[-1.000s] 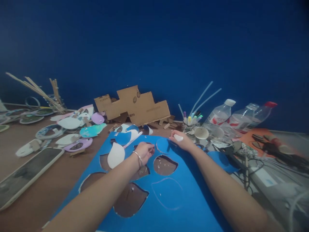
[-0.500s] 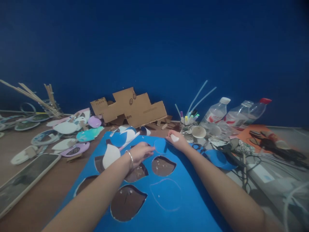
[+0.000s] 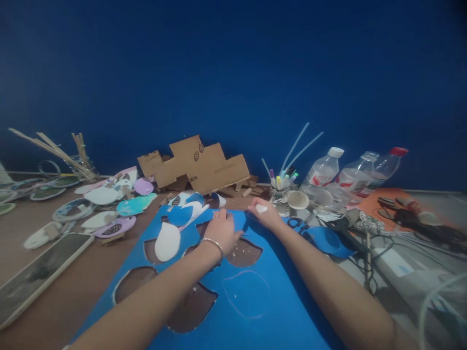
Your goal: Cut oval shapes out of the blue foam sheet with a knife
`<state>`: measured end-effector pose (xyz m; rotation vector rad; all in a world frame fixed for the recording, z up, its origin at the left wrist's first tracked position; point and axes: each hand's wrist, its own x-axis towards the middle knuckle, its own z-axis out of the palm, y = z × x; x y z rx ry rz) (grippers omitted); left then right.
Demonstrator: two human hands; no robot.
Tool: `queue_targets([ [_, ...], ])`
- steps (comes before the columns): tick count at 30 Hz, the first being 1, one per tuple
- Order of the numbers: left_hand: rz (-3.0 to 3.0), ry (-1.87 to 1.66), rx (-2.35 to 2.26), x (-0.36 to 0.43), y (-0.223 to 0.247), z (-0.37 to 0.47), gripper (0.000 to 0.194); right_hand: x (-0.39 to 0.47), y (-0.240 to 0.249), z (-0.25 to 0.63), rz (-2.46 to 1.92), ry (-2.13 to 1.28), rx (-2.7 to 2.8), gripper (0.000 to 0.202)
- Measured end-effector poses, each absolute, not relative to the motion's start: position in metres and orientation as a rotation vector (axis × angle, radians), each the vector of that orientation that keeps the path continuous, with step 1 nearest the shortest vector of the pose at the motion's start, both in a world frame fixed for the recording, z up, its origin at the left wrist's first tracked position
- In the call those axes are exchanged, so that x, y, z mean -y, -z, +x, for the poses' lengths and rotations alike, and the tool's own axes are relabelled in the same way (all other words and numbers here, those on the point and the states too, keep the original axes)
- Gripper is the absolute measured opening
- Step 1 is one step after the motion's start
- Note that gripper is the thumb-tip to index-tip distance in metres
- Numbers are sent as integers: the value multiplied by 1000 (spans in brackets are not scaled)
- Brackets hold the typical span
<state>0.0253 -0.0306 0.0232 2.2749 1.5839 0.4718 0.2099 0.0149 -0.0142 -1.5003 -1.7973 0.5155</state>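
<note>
A large blue sheet (image 3: 292, 311) with several leaf-shaped holes lies before me, a leaf outline drawn on its lower right. My left hand (image 3: 221, 231), a silver bangle at the wrist, lies on the sheet's upper middle, its fingers spread over the surface. At the sheet's upper right edge my right hand (image 3: 263, 213) is curled closed around a small white object (image 3: 261, 208) that I cannot make out. A white leaf-shaped cutout (image 3: 168, 241) rests left of my left hand. Behind it are blue and white cutouts (image 3: 180, 215).
Brown cardboard (image 3: 207, 167) leans at the back. Markers (image 3: 279, 182), plastic bottles (image 3: 323, 170), scissors (image 3: 295, 222) and a blue scrap (image 3: 330, 241) are on the right. Bird-shaped pieces (image 3: 115, 226) and a framed panel (image 3: 44, 272) lie left.
My left hand has moved right and turned its back up, now covering part of the upper right hole. My right hand stays at the sheet's edge. The view has shifted slightly.
</note>
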Motion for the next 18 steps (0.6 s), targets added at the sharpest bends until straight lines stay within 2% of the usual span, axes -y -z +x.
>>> queue_targets([
  [6, 2281, -415, -1707, 27, -18, 32, 45, -16, 17, 209, -1506, -514, 1759, 21],
  [12, 2302, -403, -1650, 13, -21, 36, 66, -17, 17, 209, -1513, -489, 1726, 21],
  [14, 2312, -370, -1567, 0, -22, 41, 68, -17, 17, 209, -1518, -472, 1717, 22],
  [15, 2304, -334, -1523, -8, -21, 45, 63, -16, 17, 208, -1522, -458, 1710, 22],
  [18, 2248, -199, -1397, -34, -19, 55, 30, -11, 13, 205, -1531, -378, 1666, 21],
])
